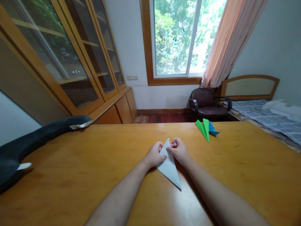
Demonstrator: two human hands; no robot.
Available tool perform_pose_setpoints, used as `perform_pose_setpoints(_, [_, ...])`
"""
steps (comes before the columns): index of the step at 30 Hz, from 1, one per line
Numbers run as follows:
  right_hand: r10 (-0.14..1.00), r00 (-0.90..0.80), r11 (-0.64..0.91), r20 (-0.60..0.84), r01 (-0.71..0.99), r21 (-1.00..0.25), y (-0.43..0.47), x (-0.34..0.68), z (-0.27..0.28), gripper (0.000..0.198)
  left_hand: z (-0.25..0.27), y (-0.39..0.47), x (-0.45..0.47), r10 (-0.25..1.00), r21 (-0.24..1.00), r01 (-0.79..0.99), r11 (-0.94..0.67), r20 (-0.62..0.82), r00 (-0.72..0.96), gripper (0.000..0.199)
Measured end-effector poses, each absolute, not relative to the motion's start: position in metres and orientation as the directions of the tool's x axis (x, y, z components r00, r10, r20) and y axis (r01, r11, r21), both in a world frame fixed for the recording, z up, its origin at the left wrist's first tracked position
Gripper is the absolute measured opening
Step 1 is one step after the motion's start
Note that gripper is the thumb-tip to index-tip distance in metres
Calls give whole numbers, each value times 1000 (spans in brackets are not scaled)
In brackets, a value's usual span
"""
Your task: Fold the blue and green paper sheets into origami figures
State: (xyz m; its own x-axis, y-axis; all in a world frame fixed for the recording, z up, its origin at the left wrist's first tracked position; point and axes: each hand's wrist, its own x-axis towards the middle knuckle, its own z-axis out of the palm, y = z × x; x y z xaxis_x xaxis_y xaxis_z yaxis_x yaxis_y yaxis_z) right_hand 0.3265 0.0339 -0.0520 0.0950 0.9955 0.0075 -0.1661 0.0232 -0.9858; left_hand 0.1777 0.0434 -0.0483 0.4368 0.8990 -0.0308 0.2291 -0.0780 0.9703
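A folded sheet of white paper (169, 169), shaped like a long triangle, is held a little above the wooden table (94, 175). Its narrow tip points away from me and one sharp corner points back toward me. My left hand (155, 154) grips the paper's left edge, thumb on top and fingers behind it. Near the tip, my right hand (179, 150) pinches the right edge between thumb and curled fingers. The fingertips behind the paper are partly hidden.
A green paper plane (205, 129) and a blue folded paper piece (213, 129) lie at the table's far right edge. A black-and-white whale-shaped plush (42, 138) stretches along the left side. Beyond the table stand a brown armchair (205, 102) and a bed (277, 121).
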Motion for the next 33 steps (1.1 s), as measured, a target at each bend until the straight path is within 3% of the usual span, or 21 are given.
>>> perform_pose_setpoints(4, [1000,19,-16,-18,-112,-994,34,323,-59,38,-52,47,177,919,967,241,-87,-15,393,30])
perform_pose_setpoints(11, [998,54,-21,-29,-147,-989,34,324,-59,39,-55,48,176,911,952,293,-82,-48,410,36])
perform_pose_setpoints(18, [996,76,-37,-55,-221,-974,33,325,-54,40,-52,49,172,909,872,449,-194,-13,417,38])
perform_pose_setpoints(23, [996,83,-17,-36,-224,-974,33,323,-55,39,-53,49,172,915,855,461,-238,38,402,36])
perform_pose_setpoints(28, [996,85,-10,-34,-271,-962,33,326,-57,39,-55,49,170,911,918,351,-186,28,411,39])
perform_pose_setpoints(33, [995,95,25,-17,-427,-904,36,336,-57,44,-51,56,153,912,981,85,-176,130,390,63])
